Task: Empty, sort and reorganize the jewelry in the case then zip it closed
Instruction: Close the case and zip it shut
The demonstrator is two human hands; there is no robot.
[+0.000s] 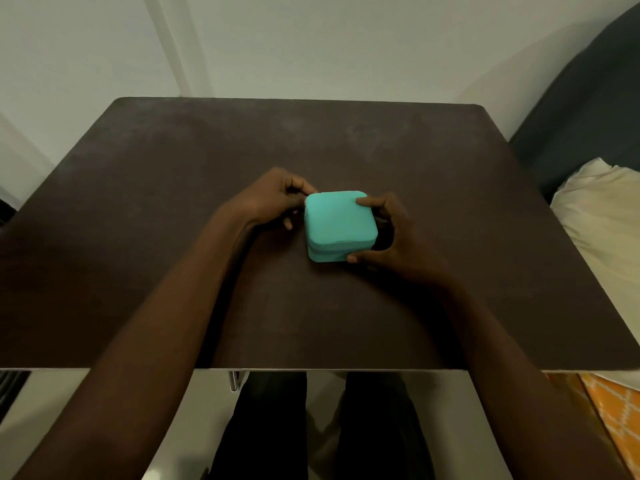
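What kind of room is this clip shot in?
Probably a bedroom or small living space at home: a dark table against a pale wall, with a cream pillow and grey upholstery beside it.

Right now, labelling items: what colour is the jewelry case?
Plain turquoise jewelry case, clearest in the head view.

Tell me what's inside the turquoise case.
Nothing inside shows: the turquoise case sits closed on the table, lid down. The left hand and right hand hold its sides.

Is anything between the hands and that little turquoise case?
Nothing visible. The right hand grips the closed turquoise case by its right side, and the left hand pinches at its far left corner.
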